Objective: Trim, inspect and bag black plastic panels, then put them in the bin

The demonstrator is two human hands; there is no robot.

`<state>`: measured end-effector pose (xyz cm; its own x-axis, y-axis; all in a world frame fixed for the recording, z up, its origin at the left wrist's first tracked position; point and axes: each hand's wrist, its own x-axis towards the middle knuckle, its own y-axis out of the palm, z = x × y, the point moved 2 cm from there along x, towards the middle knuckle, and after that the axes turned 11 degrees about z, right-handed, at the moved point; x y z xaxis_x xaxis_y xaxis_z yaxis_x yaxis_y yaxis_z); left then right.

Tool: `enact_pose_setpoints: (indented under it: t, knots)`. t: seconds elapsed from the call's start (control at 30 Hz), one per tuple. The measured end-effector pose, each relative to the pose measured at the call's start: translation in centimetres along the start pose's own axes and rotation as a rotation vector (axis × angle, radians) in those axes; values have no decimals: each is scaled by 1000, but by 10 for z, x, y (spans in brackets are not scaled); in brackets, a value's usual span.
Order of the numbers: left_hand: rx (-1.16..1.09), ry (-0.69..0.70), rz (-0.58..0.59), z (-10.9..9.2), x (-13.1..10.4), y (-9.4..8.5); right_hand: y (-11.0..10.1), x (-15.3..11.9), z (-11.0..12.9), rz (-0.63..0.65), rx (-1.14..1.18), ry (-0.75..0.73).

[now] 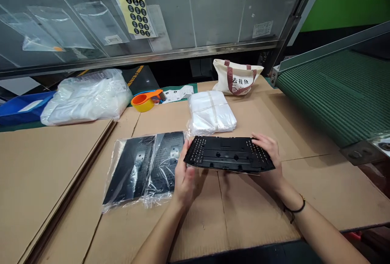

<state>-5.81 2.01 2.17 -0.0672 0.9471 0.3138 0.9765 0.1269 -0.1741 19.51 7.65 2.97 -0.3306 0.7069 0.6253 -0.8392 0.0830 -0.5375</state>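
Observation:
A black plastic panel (227,154) with rows of slots near both ends is held up off the cardboard, tilted. My left hand (185,174) grips its left end, and my right hand (269,158) has hold of the right end with some fingers hidden under it. To the left of my left hand lie two black panels in clear plastic bags, one bagged panel (129,170) beside the other bagged panel (167,162). Just beyond the held panel sits a strapped stack of clear plastic bags (211,111).
Cardboard (243,215) covers the bench. A green conveyor belt (335,89) rises at the right. Farther back are a cloth bag (236,77), an orange tape dispenser (146,100), a large plastic-wrapped bundle (88,97) and a blue bin (27,109). A sticker sheet (134,10) hangs on the partition.

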Motion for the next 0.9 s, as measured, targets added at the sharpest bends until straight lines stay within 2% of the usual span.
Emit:
enact_pose_setpoints:
  t: [0.07, 0.17, 0.3, 0.4, 0.53, 0.63, 0.7, 0.73, 0.8, 0.9]
  knots:
    - [-95, -2, 41, -1, -1, 5, 3, -1, 0, -7, -105, -11]
    - [-148, 25, 45, -5, -3, 10, 9, -5, -7, 11, -81, 28]
    - [-65, 41, 35, -6, -4, 12, 16, -14, -19, 3, -26, 101]
    - [-17, 35, 42, -2, -3, 11, 16, -16, -17, -15, -49, 100]
    - [-23, 21, 24, 5, 1, 10, 6, -7, -10, -27, -131, 20]
    - [-131, 96, 9, 8, 2, 7, -5, 0, -12, 110, -96, -163]
    - [-121, 179, 11, 5, 1, 5, -13, 1, -21, 145, 2, -192]
    - [-56, 198, 5, 2, 0, 4, -16, 2, -28, 108, 34, -138]
    - [145, 201, -16, -8, 1, 2, -22, 1, -44, -62, 30, 76]
    - [386, 259, 10, -31, 20, 2, -27, -1, -61, -266, -19, 352]
